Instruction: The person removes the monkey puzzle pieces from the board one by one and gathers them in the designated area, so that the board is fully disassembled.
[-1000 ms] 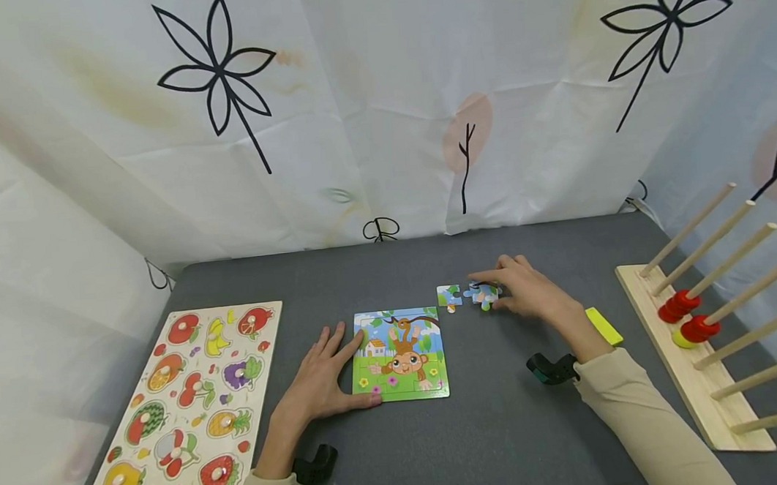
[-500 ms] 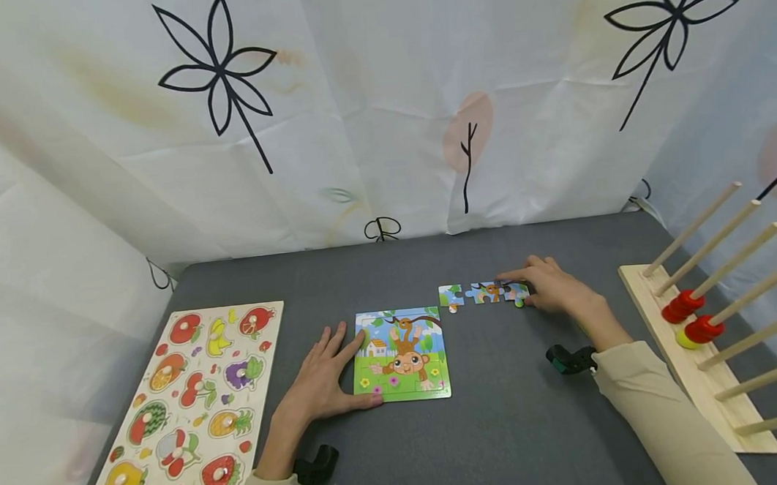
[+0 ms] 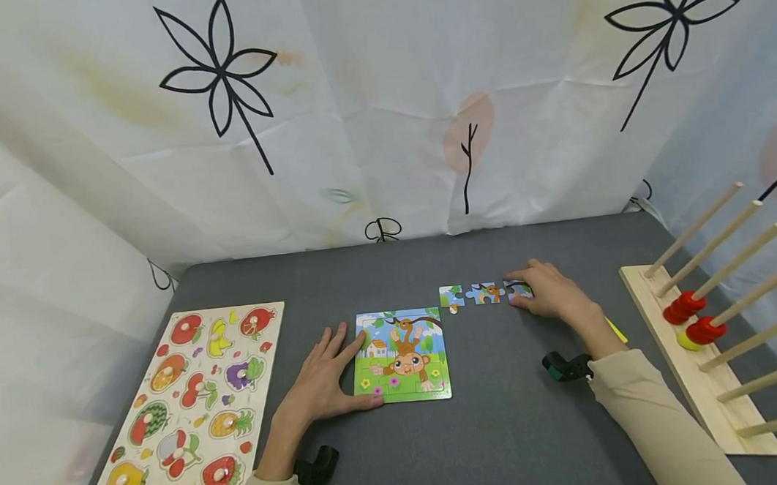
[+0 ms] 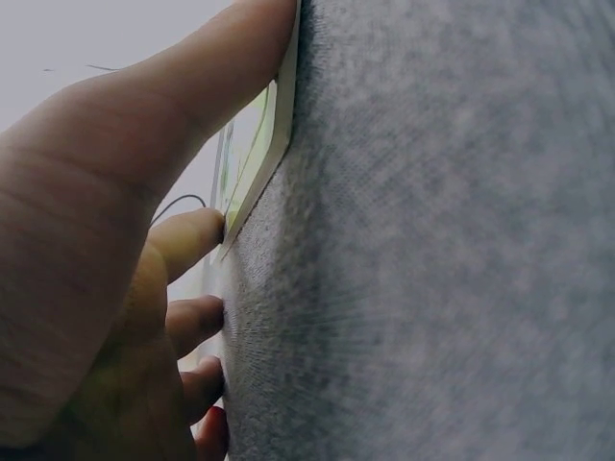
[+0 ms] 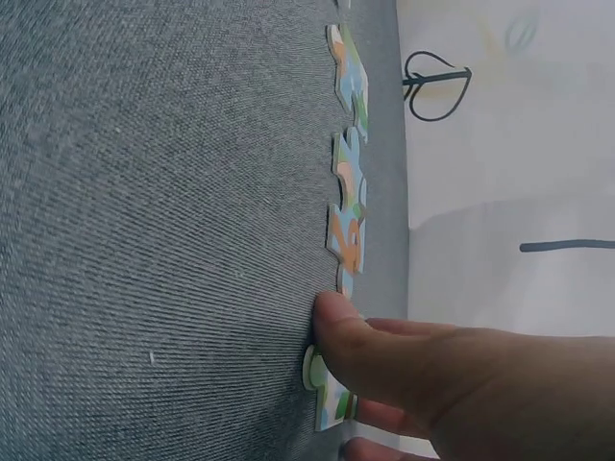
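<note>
A monkey jigsaw puzzle (image 3: pixel 401 355) lies flat in its tray at the table's middle. My left hand (image 3: pixel 323 381) rests at its left side with fingers spread, the thumb along the front edge and the index finger at the left edge. In the left wrist view the thumb (image 4: pixel 192 96) touches the puzzle's rim. Behind the puzzle, three loose jigsaw pieces form a row: a left piece (image 3: pixel 451 295), a middle piece (image 3: pixel 484 293) and a right piece (image 3: pixel 516 288). My right hand (image 3: pixel 552 292) pinches the right piece, its thumb (image 5: pixel 346 327) on the near edge.
A fruit peg board (image 3: pixel 193 406) lies at the left. To the right stands a wooden rack (image 3: pixel 698 365) with several upright dowels and red and yellow rings (image 3: pixel 699 330). Something yellow (image 3: pixel 617 331) shows behind the right wrist. White cloth (image 3: pixel 382 125) hangs behind the table.
My right hand has moved right, uncovering the middle piece. The right piece now stands slightly apart from it, and its lower knob is hidden by the hand. The left hand stays put.
</note>
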`<state>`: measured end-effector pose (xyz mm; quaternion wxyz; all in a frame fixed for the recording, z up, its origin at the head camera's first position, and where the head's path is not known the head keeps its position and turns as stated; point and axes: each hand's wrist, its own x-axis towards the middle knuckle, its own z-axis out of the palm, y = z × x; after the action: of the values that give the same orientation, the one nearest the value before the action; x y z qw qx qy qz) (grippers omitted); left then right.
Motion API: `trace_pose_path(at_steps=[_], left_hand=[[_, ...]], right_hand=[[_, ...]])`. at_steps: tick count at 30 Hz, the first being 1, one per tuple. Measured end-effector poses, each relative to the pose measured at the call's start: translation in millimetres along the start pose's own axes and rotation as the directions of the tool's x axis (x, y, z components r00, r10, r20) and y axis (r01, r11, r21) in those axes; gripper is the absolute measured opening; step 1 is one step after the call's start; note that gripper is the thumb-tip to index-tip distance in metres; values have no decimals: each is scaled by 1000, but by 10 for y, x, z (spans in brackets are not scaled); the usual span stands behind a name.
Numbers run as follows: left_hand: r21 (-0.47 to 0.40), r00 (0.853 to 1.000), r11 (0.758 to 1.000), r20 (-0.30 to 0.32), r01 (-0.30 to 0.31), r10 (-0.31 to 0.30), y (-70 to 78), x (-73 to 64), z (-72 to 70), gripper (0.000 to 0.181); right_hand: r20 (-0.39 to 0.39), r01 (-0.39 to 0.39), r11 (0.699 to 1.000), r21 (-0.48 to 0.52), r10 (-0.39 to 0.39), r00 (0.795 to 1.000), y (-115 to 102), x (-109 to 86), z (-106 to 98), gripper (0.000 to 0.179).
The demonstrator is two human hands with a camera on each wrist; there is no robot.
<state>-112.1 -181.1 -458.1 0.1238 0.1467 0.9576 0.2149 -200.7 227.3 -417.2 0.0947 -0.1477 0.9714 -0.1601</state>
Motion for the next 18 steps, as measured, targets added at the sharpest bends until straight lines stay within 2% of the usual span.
trace_pose_path(at_steps=[18], left_hand=[[-1,1000,1000,-6,-1,1,-2,-4,9,110]], right_hand=[[-22,-23,999,22,23,999,1,7,25,47]])
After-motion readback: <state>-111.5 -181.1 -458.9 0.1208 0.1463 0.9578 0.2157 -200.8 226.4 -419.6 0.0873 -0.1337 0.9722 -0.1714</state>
